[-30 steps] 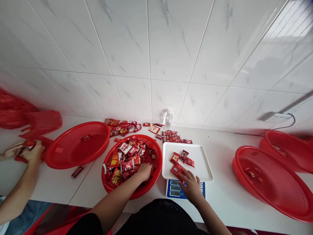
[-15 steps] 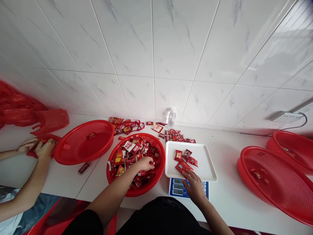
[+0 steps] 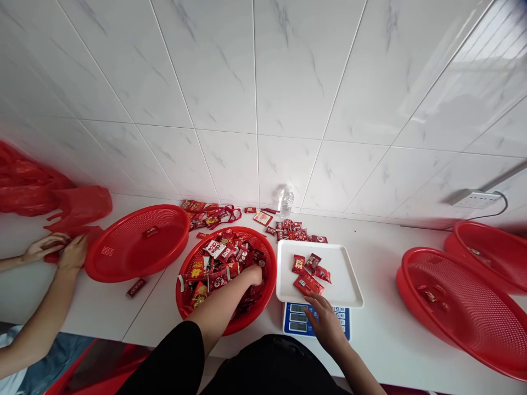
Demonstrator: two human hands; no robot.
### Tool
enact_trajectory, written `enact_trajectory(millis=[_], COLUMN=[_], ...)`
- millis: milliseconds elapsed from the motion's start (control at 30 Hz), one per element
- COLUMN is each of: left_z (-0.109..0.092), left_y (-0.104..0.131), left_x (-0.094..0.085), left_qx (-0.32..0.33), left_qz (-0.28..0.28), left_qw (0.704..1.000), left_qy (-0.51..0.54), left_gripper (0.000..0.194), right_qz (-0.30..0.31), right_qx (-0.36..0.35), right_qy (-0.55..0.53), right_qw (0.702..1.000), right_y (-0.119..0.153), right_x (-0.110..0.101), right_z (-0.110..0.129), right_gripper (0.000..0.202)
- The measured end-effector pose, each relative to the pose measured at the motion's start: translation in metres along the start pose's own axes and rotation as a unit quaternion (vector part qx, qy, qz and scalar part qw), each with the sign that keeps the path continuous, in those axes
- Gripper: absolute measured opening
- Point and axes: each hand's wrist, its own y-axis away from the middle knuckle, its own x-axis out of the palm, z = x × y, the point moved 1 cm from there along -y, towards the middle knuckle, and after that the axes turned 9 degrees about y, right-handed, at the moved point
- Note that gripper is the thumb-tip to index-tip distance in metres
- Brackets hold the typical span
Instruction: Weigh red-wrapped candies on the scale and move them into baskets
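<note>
My left hand (image 3: 253, 276) reaches down into a round red basket (image 3: 181, 310) full of small wrapped snacks (image 3: 218, 277); its fingers are hidden among the packets. At the front edge of a white weighing tray (image 3: 343, 274), my right hand (image 3: 327, 325) rests with fingers extended, the fingertips close to a red snack packet (image 3: 308, 283). Several small packets lie together on the tray's left half. Beneath the tray, the blue keypad and displays of a digital scale (image 3: 298, 318) show, partly covered by my right hand.
Loose snacks (image 3: 292, 230) and a clear plastic bottle (image 3: 287, 200) stand by the wall. More red baskets are at left (image 3: 123, 269) and right (image 3: 465, 334). On the far left, a co-worker's hands (image 3: 73, 253) handle a red bag. A power strip (image 3: 475, 198) hangs on the wall.
My left hand has pushed deeper into the snacks, and its fingers have gone out of sight. My right hand stays by the tray's front edge. The view has shifted slightly.
</note>
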Motion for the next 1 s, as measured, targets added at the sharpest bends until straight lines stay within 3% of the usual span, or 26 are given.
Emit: enact_trajectory(millis=[100, 200, 433, 567, 700, 867, 933, 1000], left_z=[0.001, 0.004, 0.007, -0.008, -0.043, -0.073, -0.073, -0.069], left_y=[0.002, 0.010, 0.028, 0.041, 0.061, 0.076, 0.074, 0.072], left_x=[-0.003, -0.006, -0.026, -0.034, -0.019, 0.022, 0.034, 0.039], left_qx=[-0.046, -0.044, 0.016, 0.066, 0.141, 0.153, 0.155, 0.163], left_qz=[0.020, 0.005, -0.152, -0.194, -0.115, -0.015, -0.009, -0.028], left_qw=[0.998, 0.999, 0.987, 0.964, 0.921, 0.917, 0.926, 0.937], left_qy=[-0.031, -0.022, 0.055, 0.170, 0.344, 0.368, 0.344, 0.308], left_gripper=[0.014, 0.012, 0.012, 0.005, 0.014, 0.013, 0.011, 0.009], right_qz=[-0.003, -0.008, -0.006, -0.003, 0.014, 0.130, 0.118, 0.073], right_qx=[0.007, 0.017, 0.007, 0.018, 0.039, 0.102, 0.137, 0.164], right_qy=[-0.012, -0.019, -0.044, -0.090, -0.244, -0.494, -0.511, -0.493], right_qw=[1.000, 1.000, 0.999, 0.996, 0.969, 0.854, 0.840, 0.851], right_y=[0.002, 0.002, 0.001, -0.004, -0.013, -0.025, -0.030, -0.036], right_x=[-0.001, -0.001, -0.004, -0.011, -0.019, -0.015, -0.014, -0.016], right_z=[0.003, 0.005, 0.006, 0.016, 0.039, 0.048, 0.039, 0.024], right_gripper=[0.038, 0.037, 0.037, 0.037, 0.043, 0.053, 0.051, 0.054])
